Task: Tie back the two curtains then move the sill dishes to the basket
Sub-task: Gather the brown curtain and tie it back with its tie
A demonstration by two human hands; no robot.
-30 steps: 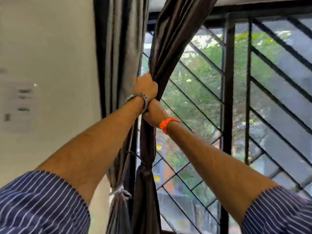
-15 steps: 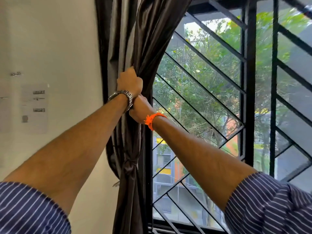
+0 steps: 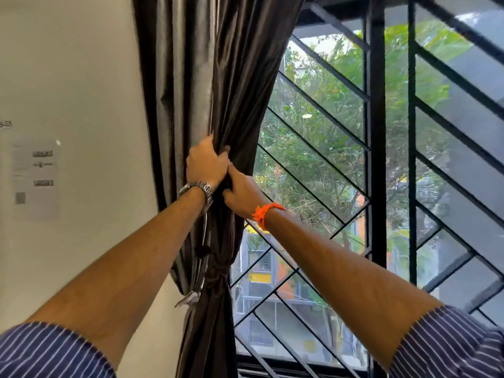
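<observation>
Noted curtain (image 3: 240, 77) bunched at 11 o'clock, tie (image 3: 218, 271) knotted round it at 6 o'clock. Found left hand (image 3: 207, 165) and right hand (image 3: 242, 192) clenched on its folds. Judged nearly tied; dishes, basket out of view.

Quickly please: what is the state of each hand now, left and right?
Left hand: closed, gripping the dark curtain.
Right hand: closed, gripping the same curtain just below the left one.
</observation>
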